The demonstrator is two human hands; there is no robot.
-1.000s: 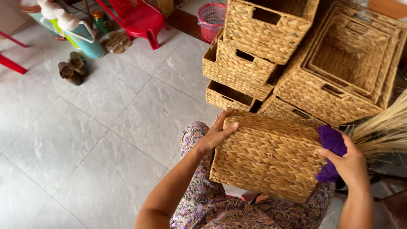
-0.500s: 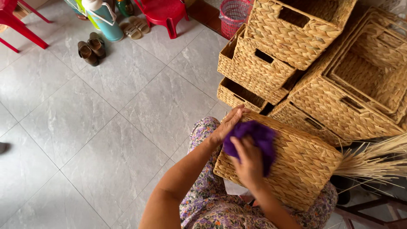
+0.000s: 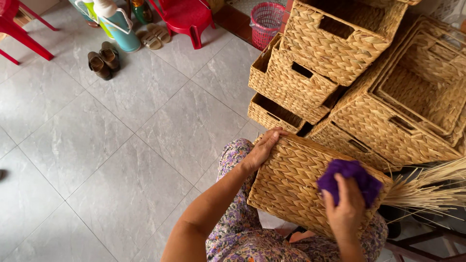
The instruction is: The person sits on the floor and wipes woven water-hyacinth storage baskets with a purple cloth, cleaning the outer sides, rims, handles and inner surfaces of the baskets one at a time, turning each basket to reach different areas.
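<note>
A woven straw basket (image 3: 291,182) lies upturned on my lap, its flat side facing up. My left hand (image 3: 262,148) grips its upper left corner, fingers curled over the edge. My right hand (image 3: 345,209) presses a bunched purple cloth (image 3: 350,178) against the basket's right part. My lap is covered in floral fabric (image 3: 252,242).
A pile of similar woven baskets (image 3: 369,82) rises just beyond, right of centre. A bundle of dry straw (image 3: 427,191) sticks out at the right. Across the grey tiled floor (image 3: 97,145) stand red plastic chairs (image 3: 187,17), sandals (image 3: 103,59), bottles and a pink bin (image 3: 266,22).
My right hand has carried the purple cloth from the basket's upper left, near my left hand, across to its right part. The view has shifted slightly.
</note>
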